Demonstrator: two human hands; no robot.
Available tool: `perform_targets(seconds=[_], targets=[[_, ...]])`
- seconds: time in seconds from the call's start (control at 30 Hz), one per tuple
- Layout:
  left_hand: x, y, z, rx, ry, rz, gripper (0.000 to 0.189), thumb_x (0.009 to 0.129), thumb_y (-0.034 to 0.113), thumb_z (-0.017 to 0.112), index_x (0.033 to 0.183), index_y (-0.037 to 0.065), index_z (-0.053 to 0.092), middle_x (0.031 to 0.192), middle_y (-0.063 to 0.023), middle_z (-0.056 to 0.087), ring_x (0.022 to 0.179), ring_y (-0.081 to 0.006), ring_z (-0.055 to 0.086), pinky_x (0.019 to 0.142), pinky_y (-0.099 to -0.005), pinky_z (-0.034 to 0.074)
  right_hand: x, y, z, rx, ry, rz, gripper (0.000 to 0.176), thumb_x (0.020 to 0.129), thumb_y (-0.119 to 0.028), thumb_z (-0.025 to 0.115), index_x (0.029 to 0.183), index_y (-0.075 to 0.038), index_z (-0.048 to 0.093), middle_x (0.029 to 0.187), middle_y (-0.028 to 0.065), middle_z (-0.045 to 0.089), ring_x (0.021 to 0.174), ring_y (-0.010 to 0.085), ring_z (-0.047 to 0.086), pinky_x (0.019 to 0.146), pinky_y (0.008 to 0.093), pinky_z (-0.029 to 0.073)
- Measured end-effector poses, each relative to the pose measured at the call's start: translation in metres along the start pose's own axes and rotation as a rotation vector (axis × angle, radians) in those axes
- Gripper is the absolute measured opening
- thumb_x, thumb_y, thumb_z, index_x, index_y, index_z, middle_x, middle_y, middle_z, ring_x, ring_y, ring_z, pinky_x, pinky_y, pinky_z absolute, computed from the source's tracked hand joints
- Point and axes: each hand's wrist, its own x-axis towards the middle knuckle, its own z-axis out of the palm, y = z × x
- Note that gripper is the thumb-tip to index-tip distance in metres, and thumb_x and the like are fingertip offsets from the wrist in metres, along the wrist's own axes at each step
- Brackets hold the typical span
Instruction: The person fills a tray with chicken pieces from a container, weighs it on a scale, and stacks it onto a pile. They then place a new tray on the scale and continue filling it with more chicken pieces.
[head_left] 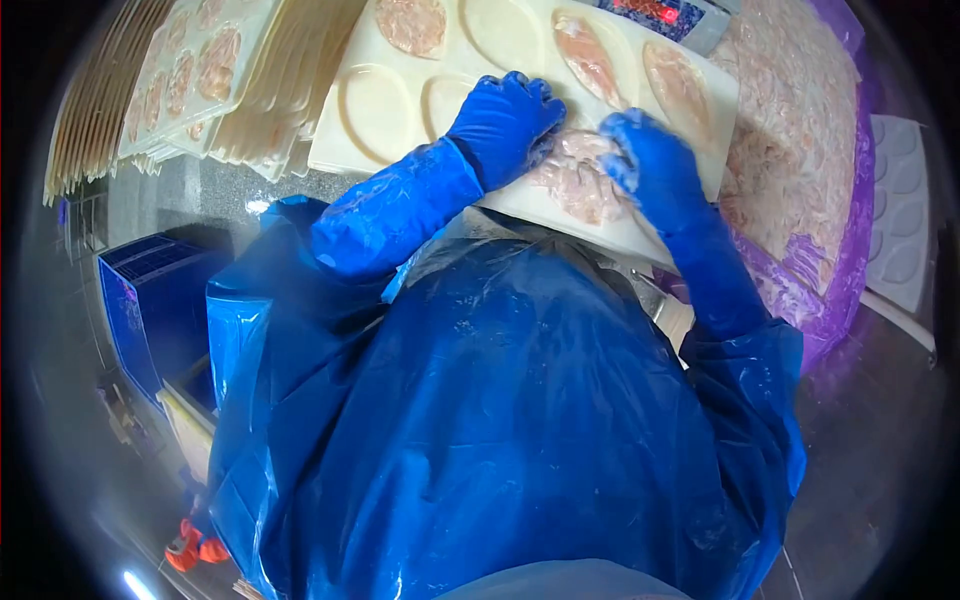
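A white moulding tray (pixel 335 140) with oval recesses lies in front of me. Raw pale-pink meat pieces (pixel 582 185) are heaped on its near part, between my two gloved hands. My left hand (pixel 512 125), in a blue glove, has its fingers curled at the left side of the heap; what lies under them is hidden. On the heap's right side my right hand (pixel 648 165) is slightly blurred, its wet fingers bent against the meat. Some recesses hold meat: a flattened portion (pixel 410 25) at upper left, and long fillets (pixel 587 60) toward the right.
Stacked white trays (pixel 270 90) stand at the left, one with filled recesses. On the right, a large mass of raw meat (pixel 790 120) sits in purple plastic sheeting (pixel 858 210). A scale with a red display (pixel 655 12) is at the back. A blue bin (pixel 150 310) stands lower left.
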Motion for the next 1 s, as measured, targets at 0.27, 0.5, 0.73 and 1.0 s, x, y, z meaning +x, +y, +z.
perform_targets(seconds=[0.27,0.5,0.73,1.0], targets=[[-0.002,0.009,-0.012,0.012,-0.025,0.021,0.029,0.079,0.033,0.069,0.099,0.012,0.065,0.098,-0.0091,0.063,0.093,-0.0307,0.058,0.075,-0.0451,0.044,0.019,-0.026,-0.015,0.228,0.096,0.033,0.037,0.08,-0.017,0.075,0.115,-0.011,0.064,0.11,0.0093,0.064,0.106,0.0288,0.06,0.094,0.0386,0.048],[0.017,0.01,-0.006,0.121,-0.203,0.057,0.024,0.079,0.032,0.065,0.092,0.012,0.068,0.089,-0.0105,0.066,0.085,-0.0312,0.062,0.071,-0.0452,0.045,0.02,-0.035,-0.001,-0.253,0.034,0.0,0.034,0.074,-0.016,0.078,0.106,-0.008,0.067,0.133,0.007,0.054,0.124,0.0324,0.048,0.103,0.0439,0.04],[0.006,0.014,-0.011,0.096,-0.089,-0.018,0.032,0.077,0.035,0.068,0.099,0.012,0.067,0.097,-0.0105,0.065,0.09,-0.0302,0.061,0.075,-0.0472,0.045,0.03,-0.035,0.013,-0.314,-0.083,-0.111,0.033,0.078,-0.023,0.074,0.106,-0.007,0.068,0.142,0.0067,0.049,0.144,0.0332,0.027,0.119,0.0551,0.015],[-0.008,-0.043,0.006,-0.709,0.019,-0.079,0.045,0.08,0.028,0.076,0.119,0.009,0.062,0.116,-0.0163,0.065,0.105,-0.0311,0.064,0.09,-0.042,0.051,0.051,-0.033,0.009,-0.061,0.05,-0.126,0.027,0.083,-0.016,0.072,0.107,-0.006,0.063,0.098,0.0083,0.066,0.096,0.0275,0.062,0.086,0.0405,0.047]])
